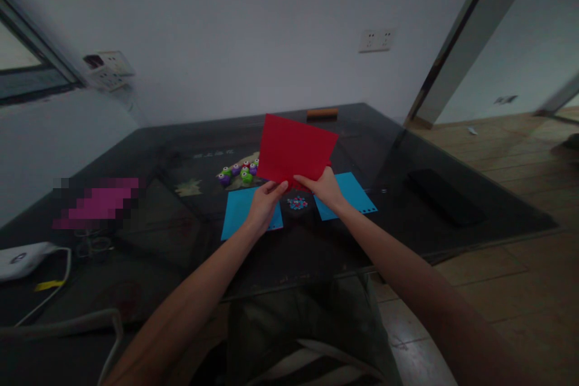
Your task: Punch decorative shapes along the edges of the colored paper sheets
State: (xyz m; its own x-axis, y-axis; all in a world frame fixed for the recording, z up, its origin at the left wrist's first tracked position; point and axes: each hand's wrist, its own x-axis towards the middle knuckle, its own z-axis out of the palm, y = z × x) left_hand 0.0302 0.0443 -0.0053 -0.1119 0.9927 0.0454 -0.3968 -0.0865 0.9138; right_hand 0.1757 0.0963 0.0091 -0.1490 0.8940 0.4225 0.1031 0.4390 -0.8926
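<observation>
A red sheet of paper (295,149) is held up, tilted, above the dark glass table (181,235). My left hand (265,202) pinches its lower left edge and my right hand (324,188) grips its lower right edge. Under my hands lie two blue sheets, one on the left (237,212) and one on the right (355,190) with punched holes along its edge. Between them sits a small pile of coloured punched bits (297,202). Several small purple and green craft punches (236,174) stand just behind the left blue sheet.
A dark flat object (446,198) lies at the table's right. A white device with a cable (22,258) sits at the left edge, near a blurred pink patch (97,204). An orange-brown bar (322,113) rests at the far edge. Wall sockets are behind.
</observation>
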